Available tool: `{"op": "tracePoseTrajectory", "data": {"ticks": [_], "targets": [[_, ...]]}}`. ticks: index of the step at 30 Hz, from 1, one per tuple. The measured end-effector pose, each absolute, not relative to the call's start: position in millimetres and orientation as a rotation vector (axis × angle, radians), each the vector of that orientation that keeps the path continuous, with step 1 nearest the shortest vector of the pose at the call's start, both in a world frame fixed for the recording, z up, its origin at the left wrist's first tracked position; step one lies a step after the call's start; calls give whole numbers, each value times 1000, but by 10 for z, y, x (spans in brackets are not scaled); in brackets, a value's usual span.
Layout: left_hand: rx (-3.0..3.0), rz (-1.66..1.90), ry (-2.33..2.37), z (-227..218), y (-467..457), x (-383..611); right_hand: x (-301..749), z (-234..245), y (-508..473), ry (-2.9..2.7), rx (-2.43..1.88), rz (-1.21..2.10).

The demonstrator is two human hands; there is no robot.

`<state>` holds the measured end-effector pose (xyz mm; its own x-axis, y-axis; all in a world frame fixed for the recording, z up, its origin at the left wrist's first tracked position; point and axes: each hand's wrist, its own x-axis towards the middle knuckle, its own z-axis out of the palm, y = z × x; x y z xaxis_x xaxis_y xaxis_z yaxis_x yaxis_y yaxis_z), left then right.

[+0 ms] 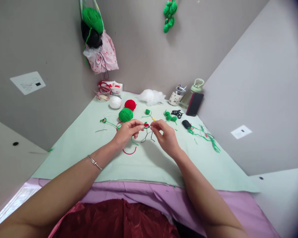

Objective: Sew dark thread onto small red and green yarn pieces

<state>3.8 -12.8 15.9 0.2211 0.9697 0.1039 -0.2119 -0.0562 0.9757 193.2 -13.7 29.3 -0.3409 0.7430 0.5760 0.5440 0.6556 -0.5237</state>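
Note:
Between my hands, above the table, is a small red and green crochet piece with a pale edge. My left hand pinches it from the left side. My right hand has thumb and forefinger pressed together at its right edge; what lies in that pinch is too small to make out. Dark thin strands hang below the piece. A green yarn ball and a red yarn ball sit just beyond my left hand. Near my right fingers lies a yellow-handled tool, partly hidden.
A white yarn ball, white stuffing, a pen cup, a green-lidded bottle and a phone stand along the back. Green yarn scraps lie right. A pink dotted bag hangs on the wall.

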Motion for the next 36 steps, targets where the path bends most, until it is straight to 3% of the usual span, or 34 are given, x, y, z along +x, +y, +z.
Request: {"op": "tracePoseTrajectory", "data": {"ticks": [18, 26, 32, 36], "targets": [[1524, 1137, 1088, 88, -172, 77, 1792, 252, -227, -2174, -1143, 309], [1471, 971, 916, 123, -176, 94, 1975, 451, -76, -1630, -995, 690], [1330, 863, 804, 84, -154, 76, 2741, 597, 238, -1263, -963, 1214], [1281, 817, 757, 125, -137, 14, 3517, 548, 459, -1165, -946, 886]]}}
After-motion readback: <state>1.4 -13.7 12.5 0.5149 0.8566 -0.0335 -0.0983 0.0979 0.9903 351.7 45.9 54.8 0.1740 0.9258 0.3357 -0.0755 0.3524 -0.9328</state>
